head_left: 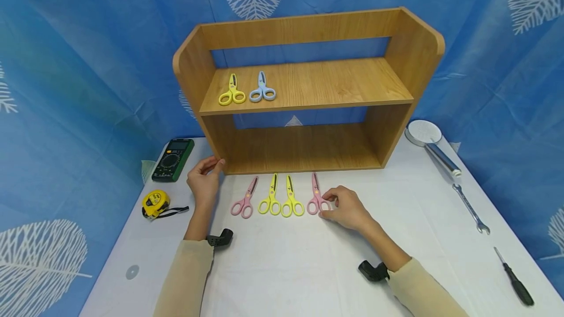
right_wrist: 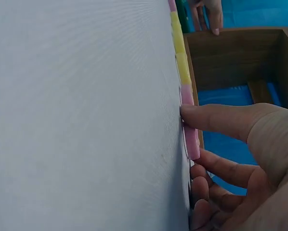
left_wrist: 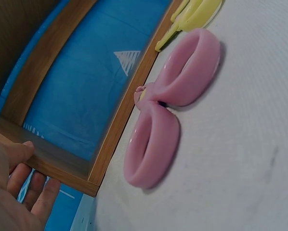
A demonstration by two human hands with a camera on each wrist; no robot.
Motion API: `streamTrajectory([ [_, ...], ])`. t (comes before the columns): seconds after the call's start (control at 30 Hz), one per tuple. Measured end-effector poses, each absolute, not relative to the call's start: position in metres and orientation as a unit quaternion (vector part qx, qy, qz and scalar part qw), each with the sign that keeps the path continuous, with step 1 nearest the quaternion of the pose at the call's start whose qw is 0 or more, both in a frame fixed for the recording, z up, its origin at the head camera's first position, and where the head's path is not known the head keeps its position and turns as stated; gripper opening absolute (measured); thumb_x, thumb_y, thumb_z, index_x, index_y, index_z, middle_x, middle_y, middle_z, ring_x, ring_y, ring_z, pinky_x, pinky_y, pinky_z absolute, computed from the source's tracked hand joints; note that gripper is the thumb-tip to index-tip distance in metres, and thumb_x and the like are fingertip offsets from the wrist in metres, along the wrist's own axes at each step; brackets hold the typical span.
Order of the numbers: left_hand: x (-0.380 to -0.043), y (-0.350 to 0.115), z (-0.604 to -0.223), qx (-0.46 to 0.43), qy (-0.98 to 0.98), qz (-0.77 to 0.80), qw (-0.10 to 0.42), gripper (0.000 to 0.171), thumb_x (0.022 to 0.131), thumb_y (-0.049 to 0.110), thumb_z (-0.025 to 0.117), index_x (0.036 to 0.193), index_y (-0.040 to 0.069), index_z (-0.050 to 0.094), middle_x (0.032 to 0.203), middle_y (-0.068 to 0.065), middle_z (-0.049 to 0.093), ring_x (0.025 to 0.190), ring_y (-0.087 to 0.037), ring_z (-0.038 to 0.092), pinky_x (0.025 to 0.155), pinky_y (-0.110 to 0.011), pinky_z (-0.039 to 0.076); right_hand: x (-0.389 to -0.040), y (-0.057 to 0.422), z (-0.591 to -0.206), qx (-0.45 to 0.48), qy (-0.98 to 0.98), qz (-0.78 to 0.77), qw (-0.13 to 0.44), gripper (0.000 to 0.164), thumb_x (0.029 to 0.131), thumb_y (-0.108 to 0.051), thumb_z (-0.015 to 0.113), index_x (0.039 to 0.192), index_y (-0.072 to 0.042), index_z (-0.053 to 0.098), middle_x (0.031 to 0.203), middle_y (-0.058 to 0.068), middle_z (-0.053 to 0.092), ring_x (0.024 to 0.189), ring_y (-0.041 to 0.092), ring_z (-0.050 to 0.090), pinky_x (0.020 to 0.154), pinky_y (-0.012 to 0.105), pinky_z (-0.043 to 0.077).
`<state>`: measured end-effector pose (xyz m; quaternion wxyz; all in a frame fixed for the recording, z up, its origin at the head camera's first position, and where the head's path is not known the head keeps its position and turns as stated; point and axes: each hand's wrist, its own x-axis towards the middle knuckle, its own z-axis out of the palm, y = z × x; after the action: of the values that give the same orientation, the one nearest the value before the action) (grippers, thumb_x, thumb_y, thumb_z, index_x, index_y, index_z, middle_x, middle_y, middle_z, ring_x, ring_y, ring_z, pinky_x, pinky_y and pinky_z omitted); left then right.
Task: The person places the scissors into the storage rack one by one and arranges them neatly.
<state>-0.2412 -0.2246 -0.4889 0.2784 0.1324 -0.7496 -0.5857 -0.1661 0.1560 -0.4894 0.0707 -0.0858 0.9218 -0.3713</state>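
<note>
My left hand (head_left: pixel 205 180) holds the lower front edge of the left side panel of the wooden shelf (head_left: pixel 304 148), thumb inside and fingers outside in the left wrist view. My right hand (head_left: pixel 348 208) has thumb and index finger at the handle loops of the rightmost pink scissors (head_left: pixel 316 193), pinching them on the table. To their left lie two yellow scissors (head_left: pixel 272 194) and another pair of pink scissors (left_wrist: pixel 156 144), nearest my left hand. On the upper board rest yellow scissors (head_left: pixel 232 91) and light blue scissors (head_left: pixel 262 88).
A green multimeter (head_left: pixel 173 160) and a yellow tape measure (head_left: pixel 156 204) lie left of the shelf. Along the table's right side are a round white-faced tool with a handle (head_left: pixel 424 132), a wrench (head_left: pixel 471 209) and a screwdriver (head_left: pixel 514 278). Blue patterned cloth (head_left: pixel 88 62) hangs behind.
</note>
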Motion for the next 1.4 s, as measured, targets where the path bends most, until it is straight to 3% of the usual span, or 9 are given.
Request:
streamTrajectory([
  [0.2, -0.240, -0.224, -0.489, 0.135, -0.748, -0.590, 0.273, 0.027, 0.087, 0.020, 0.085, 0.109, 0.006, 0.078, 0.106, -0.014, 0.078, 0.090, -0.006, 0.069, 0.076, -0.011, 0.054, -0.166, 0.156, -0.487, -0.054, 0.916, -0.393, 0.059, 0.029, 0.080, -0.014, 0.084, 0.105, -0.005, 0.073, 0.088, 0.002, 0.069, 0.080, 0.015, 0.060, 0.070, 0.029, 0.049],
  [0.43, -0.240, -0.225, -0.492, 0.137, -0.749, -0.587, 0.276, 0.027, 0.087, 0.020, 0.085, 0.109, 0.006, 0.078, 0.105, -0.014, 0.078, 0.088, -0.004, 0.069, 0.076, -0.011, 0.054, -0.160, 0.162, -0.472, -0.053, 0.891, -0.448, 0.056, 0.029, 0.083, -0.011, 0.077, 0.110, -0.004, 0.073, 0.078, -0.002, 0.074, 0.070, 0.011, 0.064, 0.059, 0.026, 0.051],
  [0.73, -0.241, -0.225, -0.493, 0.141, -0.748, -0.585, 0.279, 0.027, 0.087, 0.022, 0.085, 0.108, 0.007, 0.078, 0.102, -0.012, 0.078, 0.088, -0.004, 0.069, 0.076, -0.012, 0.055, -0.141, 0.166, -0.401, -0.111, 0.853, -0.508, 0.056, 0.037, 0.089, -0.014, 0.080, 0.123, -0.004, 0.069, 0.087, 0.005, 0.076, 0.080, 0.017, 0.073, 0.073, 0.025, 0.060],
  [0.87, -0.242, -0.225, -0.491, 0.143, -0.748, -0.585, 0.278, 0.027, 0.087, 0.023, 0.085, 0.108, 0.008, 0.079, 0.101, -0.011, 0.078, 0.089, -0.005, 0.069, 0.075, -0.012, 0.055, -0.142, 0.164, -0.360, -0.152, 0.829, -0.538, 0.016, 0.037, 0.090, -0.013, 0.081, 0.123, -0.003, 0.069, 0.091, 0.010, 0.074, 0.082, 0.017, 0.073, 0.075, 0.024, 0.061],
  [1.17, -0.242, -0.224, -0.490, 0.138, -0.745, -0.588, 0.284, 0.026, 0.087, 0.020, 0.085, 0.109, 0.006, 0.078, 0.102, -0.013, 0.078, 0.089, -0.006, 0.070, 0.077, -0.012, 0.055, -0.196, 0.147, -0.287, -0.140, 0.831, -0.529, -0.096, 0.040, 0.092, -0.019, 0.080, 0.128, -0.006, 0.069, 0.102, 0.013, 0.077, 0.086, 0.012, 0.071, 0.075, 0.016, 0.058],
  [1.4, -0.243, -0.224, -0.492, 0.140, -0.747, -0.586, 0.281, 0.026, 0.087, 0.021, 0.085, 0.109, 0.007, 0.078, 0.102, -0.013, 0.078, 0.091, -0.009, 0.071, 0.079, -0.011, 0.055, -0.254, 0.129, -0.259, -0.112, 0.854, -0.499, -0.100, 0.041, 0.094, -0.024, 0.077, 0.131, -0.009, 0.068, 0.100, 0.008, 0.076, 0.087, 0.013, 0.067, 0.068, 0.018, 0.053],
])
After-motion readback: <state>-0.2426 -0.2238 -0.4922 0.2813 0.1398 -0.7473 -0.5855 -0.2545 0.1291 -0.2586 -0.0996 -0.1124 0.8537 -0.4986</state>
